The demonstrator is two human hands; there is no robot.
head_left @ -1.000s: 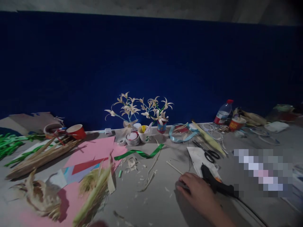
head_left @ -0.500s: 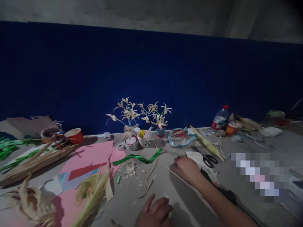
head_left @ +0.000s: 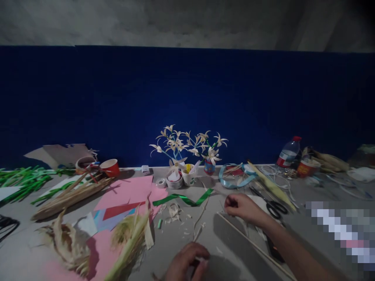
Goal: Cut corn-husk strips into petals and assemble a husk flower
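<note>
My right hand (head_left: 243, 207) reaches out over the grey table, fingers curled into a loose fist near the far end of a thin wooden stick (head_left: 249, 242) that lies diagonally under my forearm. What the fingers hold, if anything, is hidden. My left hand (head_left: 187, 263) is at the bottom edge, fingers pinched on a small pale scrap (head_left: 202, 259). Pale husk scraps (head_left: 175, 212) and a green ribbon (head_left: 184, 199) lie between my hands and the cups.
Corn-husk flowers (head_left: 187, 144) stand in cups at the back by the blue wall. Scissors (head_left: 271, 203), a light blue ribbon (head_left: 234, 177), a water bottle (head_left: 288, 152), pink paper (head_left: 129, 189), husks (head_left: 131, 242), a red cup (head_left: 109, 168) and green stems (head_left: 23, 179) lie around.
My right hand left the black glue gun and moved forward to the stick's far end. My left hand came into view at the bottom and closed into a pinch. The view shifted.
</note>
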